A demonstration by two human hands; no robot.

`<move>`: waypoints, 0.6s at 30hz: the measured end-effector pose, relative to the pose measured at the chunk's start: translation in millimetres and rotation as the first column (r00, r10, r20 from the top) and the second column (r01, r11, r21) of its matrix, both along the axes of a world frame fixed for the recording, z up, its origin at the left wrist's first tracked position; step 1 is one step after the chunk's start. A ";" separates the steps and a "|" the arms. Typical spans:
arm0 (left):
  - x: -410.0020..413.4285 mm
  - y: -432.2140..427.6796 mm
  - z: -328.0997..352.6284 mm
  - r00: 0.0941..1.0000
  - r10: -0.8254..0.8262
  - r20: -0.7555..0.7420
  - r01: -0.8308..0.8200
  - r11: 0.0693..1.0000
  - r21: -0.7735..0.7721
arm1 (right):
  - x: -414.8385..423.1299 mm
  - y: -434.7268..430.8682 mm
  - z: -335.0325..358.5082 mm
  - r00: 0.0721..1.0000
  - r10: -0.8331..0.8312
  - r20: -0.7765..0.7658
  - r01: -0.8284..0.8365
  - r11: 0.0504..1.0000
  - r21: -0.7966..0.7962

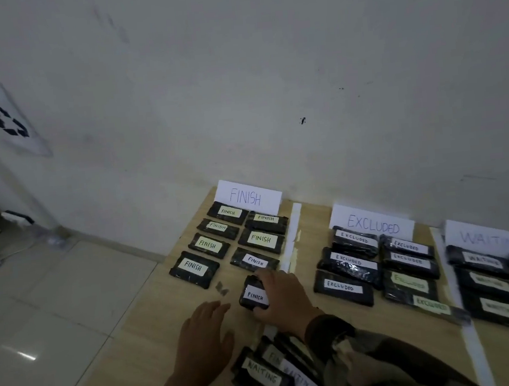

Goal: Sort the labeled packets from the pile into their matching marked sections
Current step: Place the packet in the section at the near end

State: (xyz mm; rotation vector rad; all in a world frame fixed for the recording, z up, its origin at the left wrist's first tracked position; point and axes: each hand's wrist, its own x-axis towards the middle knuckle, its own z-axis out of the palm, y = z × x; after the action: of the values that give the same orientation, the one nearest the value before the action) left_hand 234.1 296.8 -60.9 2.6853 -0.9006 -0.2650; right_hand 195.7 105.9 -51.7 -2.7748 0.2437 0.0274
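Head view: wooden board (384,329), tiled floor (55,305), white wall (236,85).

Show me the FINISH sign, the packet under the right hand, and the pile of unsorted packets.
FINISH sign (247,197), head view, on the handwritten word.
Packet under the right hand (254,295), head view, on its white FINISH label.
Pile of unsorted packets (264,374), head view, on the top packet's WAITING label.
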 end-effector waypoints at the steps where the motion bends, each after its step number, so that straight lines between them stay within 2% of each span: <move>1: 2.3 1.3 -2.5 1.000 0.010 -0.008 -0.010 1.000 0.012 | 6.4 2.3 -2.6 1.000 0.002 -0.013 -0.002 1.000 -0.009; 6: 11.3 8.3 -9.5 0.999 0.045 -0.030 -0.042 0.996 0.075 | 31.6 11.2 -15.3 0.999 0.027 -0.021 -0.029 0.997 -0.071; 18: 18.8 16.4 -15.7 0.995 0.070 -0.070 -0.066 0.996 0.066 | 53.0 11.4 -26.2 0.996 0.044 0.078 -0.039 0.997 -0.072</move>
State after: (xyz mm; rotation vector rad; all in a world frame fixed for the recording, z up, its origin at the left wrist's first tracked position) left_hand 252.9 313.2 -76.7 2.7394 -0.7908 -0.3789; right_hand 248.7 117.2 -77.9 -2.8430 0.1697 -0.0831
